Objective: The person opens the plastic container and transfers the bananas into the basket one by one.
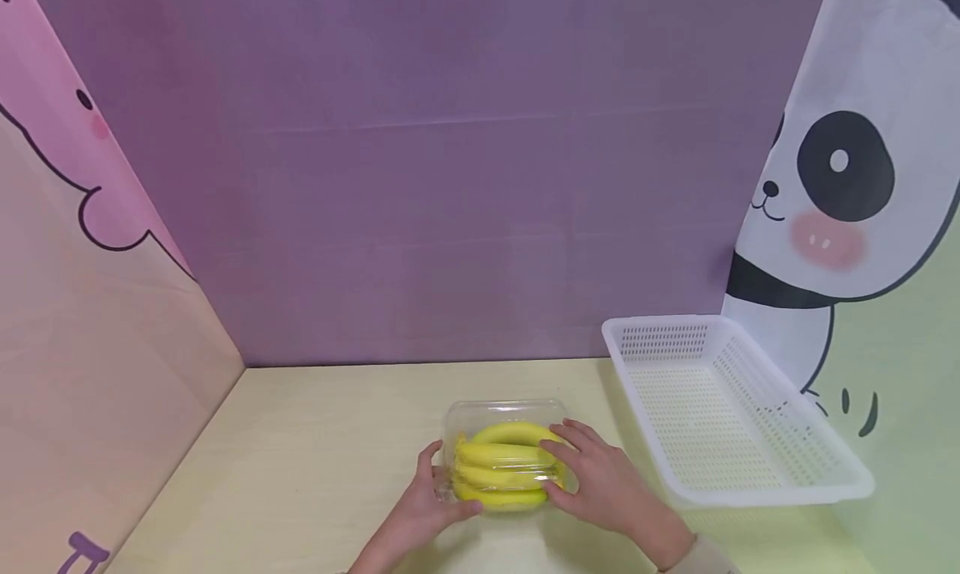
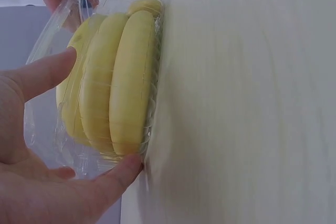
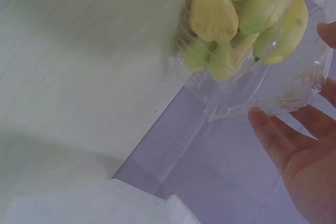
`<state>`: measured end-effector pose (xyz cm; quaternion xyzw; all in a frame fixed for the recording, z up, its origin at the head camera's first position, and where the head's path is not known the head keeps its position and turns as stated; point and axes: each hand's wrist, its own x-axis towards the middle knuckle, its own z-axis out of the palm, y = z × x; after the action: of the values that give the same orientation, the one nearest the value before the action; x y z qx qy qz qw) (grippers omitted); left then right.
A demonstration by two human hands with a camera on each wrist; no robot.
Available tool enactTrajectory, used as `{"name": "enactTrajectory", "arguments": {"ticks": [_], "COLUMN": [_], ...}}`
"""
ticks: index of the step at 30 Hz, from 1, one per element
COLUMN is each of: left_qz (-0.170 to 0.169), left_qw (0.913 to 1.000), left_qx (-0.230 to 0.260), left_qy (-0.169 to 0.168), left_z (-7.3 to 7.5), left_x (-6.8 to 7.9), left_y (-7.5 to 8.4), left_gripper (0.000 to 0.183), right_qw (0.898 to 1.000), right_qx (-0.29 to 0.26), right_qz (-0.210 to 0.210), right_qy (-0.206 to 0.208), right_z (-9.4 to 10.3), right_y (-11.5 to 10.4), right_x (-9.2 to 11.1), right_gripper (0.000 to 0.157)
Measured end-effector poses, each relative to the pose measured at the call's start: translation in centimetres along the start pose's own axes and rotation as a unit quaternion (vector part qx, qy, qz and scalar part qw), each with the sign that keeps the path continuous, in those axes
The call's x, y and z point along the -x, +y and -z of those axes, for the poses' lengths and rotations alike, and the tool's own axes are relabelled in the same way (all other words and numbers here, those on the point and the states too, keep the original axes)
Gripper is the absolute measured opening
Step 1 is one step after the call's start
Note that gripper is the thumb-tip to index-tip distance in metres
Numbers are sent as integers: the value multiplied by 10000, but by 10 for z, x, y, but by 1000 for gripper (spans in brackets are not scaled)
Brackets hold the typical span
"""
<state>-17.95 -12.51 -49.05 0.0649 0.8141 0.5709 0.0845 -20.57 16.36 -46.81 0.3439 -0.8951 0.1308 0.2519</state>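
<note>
A clear plastic clamshell box (image 1: pixel 506 407) with several yellow bananas (image 1: pixel 501 455) inside sits on the table in front of me. My left hand (image 1: pixel 423 499) holds the box at its left side, thumb at the near edge and fingers around the left end. In the left wrist view, thumb and finger of the left hand (image 2: pixel 58 166) span the end of the box. On the opposite side, my right hand (image 1: pixel 600 478) grips the right end, fingers bent over the lid. The right wrist view has the fingertips of the right hand (image 3: pixel 302 145) at the lid's rim, with bananas (image 3: pixel 213 16) behind the plastic.
A white perforated basket (image 1: pixel 750 497) stands to the right of the box on the pale wooden table (image 1: pixel 322 441). A purple panel (image 1: pixel 450 182) rises behind the table. Printed side panels stand at left and right, the right one with a panda (image 1: pixel 915 82).
</note>
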Motion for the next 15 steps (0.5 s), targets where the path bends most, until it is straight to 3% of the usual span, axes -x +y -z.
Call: {"name": "enactTrajectory", "arguments": {"ticks": [8,15], "left_qz": [-62,-7], "left_qw": [9993,9999], "left_qx": [283,74], "left_qy": [-228,-138], "left_z": [2,2], "left_x": [-4,-7], "left_y": [-5,-3], "left_gripper": [113,112], "right_qw": [9994,9985], "right_qx": [-244,-384], "right_qz": [-207,-319], "right_qy": [-154,-219], "right_z": [2,6], "right_y": [1,2], "right_x": [-2,-5], "right_gripper": [48,48]}}
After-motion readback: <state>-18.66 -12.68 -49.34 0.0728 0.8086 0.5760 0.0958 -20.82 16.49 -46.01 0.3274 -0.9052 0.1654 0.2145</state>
